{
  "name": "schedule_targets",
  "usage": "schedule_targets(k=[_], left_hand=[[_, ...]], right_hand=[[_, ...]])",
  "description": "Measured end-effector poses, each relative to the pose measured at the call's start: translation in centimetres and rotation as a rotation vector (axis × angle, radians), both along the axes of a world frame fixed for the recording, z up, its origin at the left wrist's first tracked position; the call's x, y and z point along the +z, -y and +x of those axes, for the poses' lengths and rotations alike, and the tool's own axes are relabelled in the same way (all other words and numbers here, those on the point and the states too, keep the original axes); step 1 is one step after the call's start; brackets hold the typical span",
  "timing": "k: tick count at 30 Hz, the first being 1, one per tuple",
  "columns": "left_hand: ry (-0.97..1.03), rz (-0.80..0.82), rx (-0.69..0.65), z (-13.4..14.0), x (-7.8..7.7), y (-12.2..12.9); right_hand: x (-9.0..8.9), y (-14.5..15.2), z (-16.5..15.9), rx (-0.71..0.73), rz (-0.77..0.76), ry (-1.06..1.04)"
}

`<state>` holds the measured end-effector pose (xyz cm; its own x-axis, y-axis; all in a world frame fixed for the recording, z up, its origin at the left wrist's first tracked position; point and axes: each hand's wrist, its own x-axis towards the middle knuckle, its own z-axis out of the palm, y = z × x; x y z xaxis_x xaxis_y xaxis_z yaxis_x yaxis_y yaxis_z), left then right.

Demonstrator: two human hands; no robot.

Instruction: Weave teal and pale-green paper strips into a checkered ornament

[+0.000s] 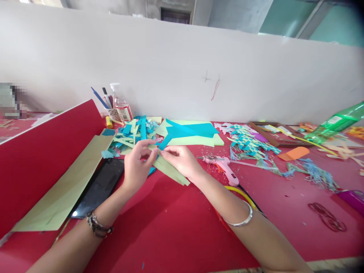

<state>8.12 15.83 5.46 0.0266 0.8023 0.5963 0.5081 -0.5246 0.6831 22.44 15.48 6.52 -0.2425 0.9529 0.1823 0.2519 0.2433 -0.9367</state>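
Note:
Both my hands are up over the red table, fingertips close together. My left hand [135, 165] pinches paper strips between thumb and forefinger. Beside it, my right hand [182, 161] is closed on the same strips. Pale green paper strips [170, 170] slant down to the right below the fingers, and a blue paper strip [164, 143] sticks up between the hands. The exact fold where they meet is hidden by my fingers. Just behind lie blue paper sheets [190, 131] on pale green sheets [199, 141]. A pile of cut strips [129, 134] is behind my left hand.
Right of my hands lies a pink glue gun [224, 168]. Farther right are woven paper pieces [247, 140] and a green bottle [335, 121]. A black phone [99, 185] and long pale paper [68, 182] lie left, beside a red divider [51, 163]. A white board [170, 64] stands behind.

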Motion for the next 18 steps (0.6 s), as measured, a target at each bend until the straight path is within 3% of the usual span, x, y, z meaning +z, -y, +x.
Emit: schedule_targets(k=[3, 10, 14, 18], left_hand=[[-0.025, -0.050, -0.053, -0.1, 0.6, 0.0], [-0.044, -0.339, -0.338, -1.2, 1.7, 0.5], [-0.061, -0.438, -0.361, -2.3, 1.4, 2.0], [-0.273, -0.465, -0.363, -3.0, 0.8, 4.1]], right_hand=[[0.1, 0.0, 0.1, -0.012, 0.043, 0.065], [0.3, 0.0, 0.4, 0.028, 0.095, 0.184], [0.8, 0.9, 0.5, 0.126, 0.069, 0.302], [0.7, 2.6, 0.6, 0.221, 0.003, 0.400]])
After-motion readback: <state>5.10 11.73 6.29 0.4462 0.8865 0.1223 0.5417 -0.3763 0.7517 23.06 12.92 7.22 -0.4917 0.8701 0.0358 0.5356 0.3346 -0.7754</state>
